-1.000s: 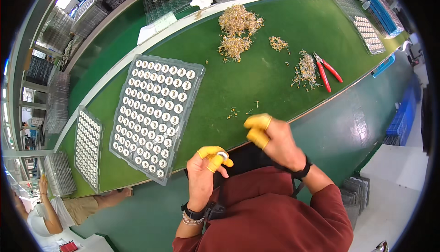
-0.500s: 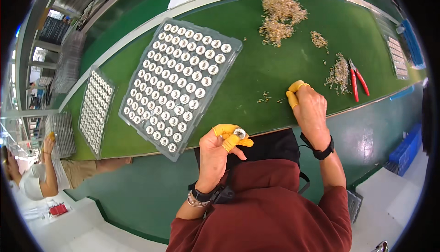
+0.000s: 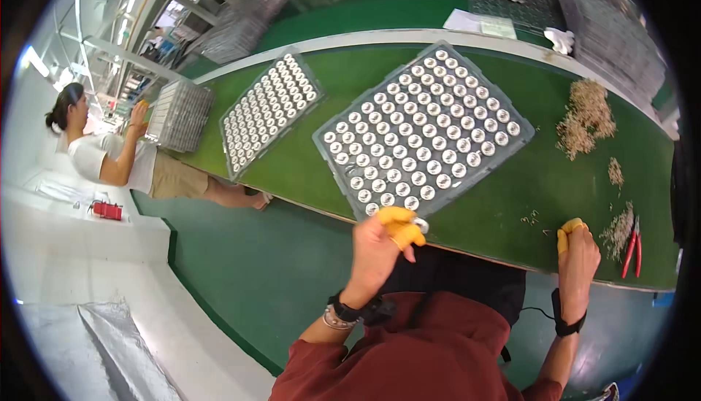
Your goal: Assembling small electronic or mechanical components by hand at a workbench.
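Note:
My left hand (image 3: 381, 249), with yellow finger cots, is closed on a small round silver-white part (image 3: 420, 224). It is at the near edge of a clear plastic tray (image 3: 527, 140) filled with rows of similar round parts, each with a small coiled piece in it. My right hand (image 3: 579, 256), also wearing yellow cots, rests at the table's front edge with its fingertips pinched together. What they hold, if anything, cannot be made out. Just left of it lie a few loose bent wire pieces (image 3: 530, 218).
Red-handled pliers (image 3: 633, 252) lie at the right beside a small heap of wire pieces (image 3: 618, 230). A larger heap (image 3: 586, 118) is farther back. A second filled tray (image 3: 312, 82) lies to the left. A co-worker (image 3: 109, 145) stands far left near stacked trays (image 3: 179, 116).
The view has turned left, so the table appears shifted right. My left hand has moved to the tray's near edge with the round part. My right hand stays by the loose wire pieces.

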A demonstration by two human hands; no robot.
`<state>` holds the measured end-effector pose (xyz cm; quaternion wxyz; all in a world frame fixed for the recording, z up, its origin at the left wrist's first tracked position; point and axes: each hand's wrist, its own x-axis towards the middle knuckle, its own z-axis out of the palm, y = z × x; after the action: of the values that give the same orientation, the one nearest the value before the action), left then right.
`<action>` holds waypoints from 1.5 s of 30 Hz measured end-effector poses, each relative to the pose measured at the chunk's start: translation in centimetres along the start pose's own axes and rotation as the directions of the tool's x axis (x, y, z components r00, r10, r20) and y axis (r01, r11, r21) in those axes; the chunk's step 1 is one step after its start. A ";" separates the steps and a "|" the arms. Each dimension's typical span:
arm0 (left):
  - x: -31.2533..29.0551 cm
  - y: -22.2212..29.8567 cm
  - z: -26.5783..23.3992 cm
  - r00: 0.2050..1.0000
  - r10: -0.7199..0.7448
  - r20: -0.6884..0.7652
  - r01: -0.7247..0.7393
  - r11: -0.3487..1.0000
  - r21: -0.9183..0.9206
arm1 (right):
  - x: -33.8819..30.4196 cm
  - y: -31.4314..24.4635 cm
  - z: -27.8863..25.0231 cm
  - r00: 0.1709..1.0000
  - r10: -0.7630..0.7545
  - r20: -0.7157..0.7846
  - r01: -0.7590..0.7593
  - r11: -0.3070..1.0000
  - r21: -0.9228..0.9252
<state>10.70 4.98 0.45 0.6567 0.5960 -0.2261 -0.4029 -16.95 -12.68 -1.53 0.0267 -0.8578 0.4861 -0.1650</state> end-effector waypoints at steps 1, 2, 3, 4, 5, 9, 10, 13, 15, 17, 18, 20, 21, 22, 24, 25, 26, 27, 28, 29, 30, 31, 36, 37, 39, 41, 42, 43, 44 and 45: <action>0.2 0.4 -1.5 0.994 0.075 -0.074 -0.073 0.997 0.037 | 0.1 0.0 0.0 1.000 -0.004 0.014 0.005 0.998 -0.065; 0.7 1.0 -2.5 0.973 0.148 -0.176 -0.132 0.986 0.098 | 0.2 0.1 -0.2 1.000 -0.012 0.011 0.013 0.998 -0.058; 1.3 1.5 -3.6 0.959 0.174 -0.225 -0.141 0.978 0.156 | 0.3 0.1 -0.3 0.999 -0.047 0.011 0.048 0.996 -0.069; 1.9 2.1 -4.7 0.941 0.202 -0.270 -0.145 0.966 0.215 | 0.5 0.1 -0.3 0.997 -0.081 0.012 0.082 0.994 -0.078; 2.6 2.5 -5.8 0.939 0.205 -0.275 -0.147 0.965 0.217 | 0.7 -0.2 -0.6 0.994 -0.110 0.002 0.110 0.992 -0.062; 5.9 1.9 -9.3 0.860 0.345 -0.377 -0.042 0.784 0.620 | 1.3 0.5 -0.4 0.984 -0.172 0.050 0.176 0.980 -0.096; 6.6 2.0 -9.4 0.836 0.466 -0.291 -0.085 0.633 0.770 | 1.4 0.6 -0.4 0.983 -0.168 0.078 0.177 0.976 -0.128; 7.6 2.1 -9.2 0.834 0.473 -0.284 -0.011 0.528 0.849 | 1.7 0.4 -0.5 0.980 -0.167 0.108 0.184 0.969 -0.168; 8.0 2.1 -9.2 0.842 0.493 -0.221 0.008 0.397 0.918 | 1.7 0.3 -0.4 0.979 -0.171 0.110 0.188 0.966 -0.175; 8.1 2.3 -8.8 0.851 0.492 -0.184 0.028 0.307 0.951 | 1.6 0.6 -0.2 0.980 -0.154 0.127 0.176 0.966 -0.188; 8.4 2.2 -8.9 0.852 0.490 -0.186 0.030 0.309 0.951 | 1.6 0.7 -0.1 0.979 -0.155 0.130 0.178 0.966 -0.189; 8.8 2.1 -9.2 0.861 0.439 -0.257 0.033 0.456 0.890 | 1.7 0.7 0.0 0.983 -0.153 0.102 0.170 0.968 -0.183; 8.8 2.2 -9.2 0.861 0.437 -0.260 0.036 0.457 0.889 | 1.7 0.7 0.0 0.982 -0.156 0.105 0.173 0.968 -0.184; 9.0 2.2 -9.3 0.876 0.398 -0.274 0.058 0.476 0.877 | 1.9 0.6 0.0 0.982 -0.170 0.087 0.183 0.967 -0.177; 9.1 2.3 -9.4 0.889 0.356 -0.288 0.082 0.496 0.864 | 2.0 0.6 0.0 0.980 -0.185 0.071 0.195 0.966 -0.172; 9.0 2.4 -9.5 0.895 0.341 -0.288 0.095 0.484 0.870 | 2.0 0.8 0.0 0.980 -0.188 0.071 0.198 0.964 -0.179; 9.0 2.6 -9.4 0.900 0.326 -0.288 0.108 0.472 0.875 | 2.0 0.9 0.1 0.979 -0.192 0.071 0.202 0.962 -0.186; 8.8 2.7 -9.3 0.900 0.327 -0.290 0.110 0.472 0.875 | 2.1 1.1 0.2 0.978 -0.194 0.072 0.204 0.961 -0.185; 8.7 2.8 -9.2 0.895 0.346 -0.282 0.097 0.468 0.878 | 2.1 1.2 0.3 0.983 -0.167 0.075 0.178 0.966 -0.189; 8.6 2.9 -9.1 0.889 0.365 -0.275 0.083 0.463 0.882 | 2.1 1.3 0.3 0.987 -0.140 0.078 0.153 0.969 -0.192; 8.6 2.7 -9.5 0.889 0.364 -0.278 0.085 0.464 0.882 | 2.2 1.2 0.4 0.987 -0.142 0.079 0.155 0.969 -0.192; 8.5 2.5 -9.9 0.875 0.405 -0.266 0.039 0.490 0.871 | 2.3 1.2 0.4 0.988 -0.142 0.062 0.151 0.969 -0.197; 7.9 2.9 -10.2 0.872 0.386 -0.303 0.037 0.565 0.824 | 2.3 1.1 0.2 0.980 -0.195 0.034 0.198 0.962 -0.191; 7.8 3.0 -10.2 0.876 0.381 -0.295 0.032 0.564 0.825 | 2.3 1.2 0.3 0.978 -0.207 0.039 0.210 0.959 -0.189; 7.7 2.9 -10.0 0.880 0.379 -0.286 0.026 0.563 0.826 | 2.3 1.3 0.3 0.975 -0.219 0.042 0.223 0.957 -0.186; 7.5 2.9 -9.8 0.895 0.353 -0.272 0.027 0.567 0.824 | 2.3 1.5 0.1 0.975 -0.214 0.063 0.222 0.958 -0.178; 7.6 2.7 -9.9 0.895 0.353 -0.272 0.027 0.566 0.824 | 2.3 1.5 0.1 0.975 -0.214 0.063 0.222 0.959 -0.177; 7.7 2.4 -10.0 0.893 0.362 -0.268 0.033 0.540 0.841 | 2.4 1.5 0.2 0.976 -0.209 0.061 0.217 0.961 -0.174; 7.8 2.3 -10.1 0.891 0.370 -0.263 0.039 0.515 0.856 | 2.4 1.5 0.3 0.977 -0.204 0.059 0.211 0.962 -0.171; 7.8 2.3 -10.2 0.890 0.371 -0.264 0.040 0.514 0.857 | 2.4 1.5 0.3 0.977 -0.205 0.059 0.212 0.962 -0.170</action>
<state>23.70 4.77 -0.64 0.3539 0.8835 -0.3043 -0.0394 -16.95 -15.54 -1.55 -0.0564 -0.9064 0.4050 -0.1062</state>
